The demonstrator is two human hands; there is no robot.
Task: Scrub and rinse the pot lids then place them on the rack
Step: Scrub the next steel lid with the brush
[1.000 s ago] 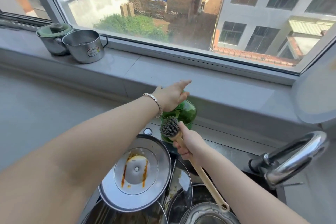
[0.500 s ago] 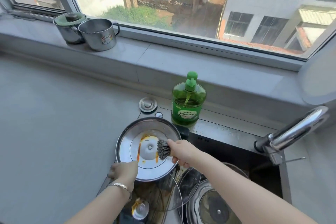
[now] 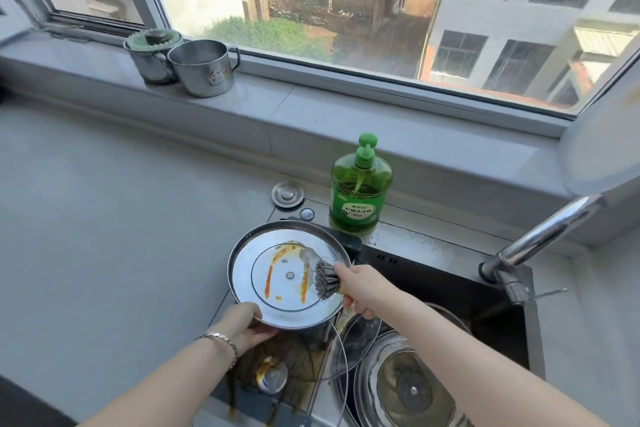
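Standing tilted over the sink's (image 3: 433, 265) left edge, the sauce-streaked steel lid (image 3: 277, 303) is gripped at its near rim by the left hand (image 3: 242, 324), the wire brush (image 3: 323, 280) clasped in the right hand (image 3: 363, 289) is pressed against its face, glass lids (image 3: 408, 392) are piled beneath, and a green detergent bottle (image 3: 360, 191) is noted just behind.

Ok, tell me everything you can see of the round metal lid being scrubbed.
The round metal lid looks like shiny stainless steel, with a raised rim, an inner ring and a small fixing at its centre. It is tilted up towards the camera above the left side of the sink. Orange-brown residue streaks flank the centre. The left hand grips its lower edge; the brush, held in the right hand, presses on its right side.
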